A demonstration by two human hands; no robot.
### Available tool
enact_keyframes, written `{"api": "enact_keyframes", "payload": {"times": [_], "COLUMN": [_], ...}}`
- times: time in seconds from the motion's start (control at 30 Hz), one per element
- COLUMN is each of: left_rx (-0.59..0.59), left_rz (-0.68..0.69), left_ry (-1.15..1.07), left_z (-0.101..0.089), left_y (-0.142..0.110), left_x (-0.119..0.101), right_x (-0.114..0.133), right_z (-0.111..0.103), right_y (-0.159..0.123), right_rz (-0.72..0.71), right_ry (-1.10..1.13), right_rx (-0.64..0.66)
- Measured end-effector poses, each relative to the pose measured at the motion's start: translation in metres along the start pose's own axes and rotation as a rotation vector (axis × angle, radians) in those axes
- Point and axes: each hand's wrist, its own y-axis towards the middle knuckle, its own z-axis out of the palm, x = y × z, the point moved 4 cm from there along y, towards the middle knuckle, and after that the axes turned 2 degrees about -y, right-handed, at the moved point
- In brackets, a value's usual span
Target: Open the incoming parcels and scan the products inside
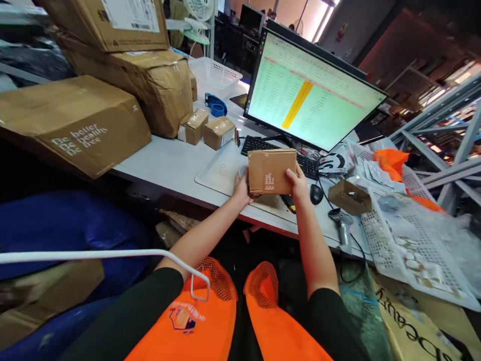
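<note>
A small brown cardboard box with white print on its face is held up over the desk's front part. My left hand grips its left lower edge, with some fingers hidden behind it. On the right side, my right hand has the thumb on the box's face and the other fingers behind. Beyond the box lies a black keyboard, partly covered by it. A black mouse sits just right of my right hand, and a yellow-and-black object shows under the box.
A large monitor stands behind. Bigger cartons are stacked at left, near two small boxes and blue tape. At right are a barcode scanner, an open small box and a white basket. A white cable crosses the lower left.
</note>
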Motion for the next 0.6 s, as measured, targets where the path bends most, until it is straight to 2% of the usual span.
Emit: {"api": "enact_keyframes", "payload": {"times": [0.1, 0.17, 0.27, 0.37, 0.43, 0.5, 0.6], "left_rx": [-0.105, -0.137, -0.157, -0.155, -0.155, -0.169, -0.245], "left_rz": [0.293, 0.398, 0.462, 0.508, 0.538, 0.559, 0.541], "left_ry": [0.048, 0.122, 0.194, 0.294, 0.402, 0.493, 0.636], "left_z": [0.001, 0.001, -0.002, -0.003, -0.001, -0.002, -0.006], "left_y": [0.005, 0.007, 0.008, 0.008, 0.008, 0.008, 0.006], "left_x": [-0.003, -0.004, -0.005, -0.002, 0.0, -0.004, -0.03], "right_x": [-0.027, -0.039, -0.044, -0.04, -0.035, -0.028, -0.022], "right_z": [-0.015, -0.028, -0.059, -0.097, -0.117, -0.132, -0.148], "right_y": [-0.016, -0.027, -0.048, -0.078, -0.101, -0.125, -0.16], "right_rz": [-0.003, -0.022, -0.078, -0.106, -0.103, -0.101, -0.076], "right_ry": [0.159, 0.188, 0.215, 0.357, 0.456, 0.513, 0.522], "right_rx": [-0.132, -0.219, -0.384, -0.562, -0.587, -0.561, -0.55]}}
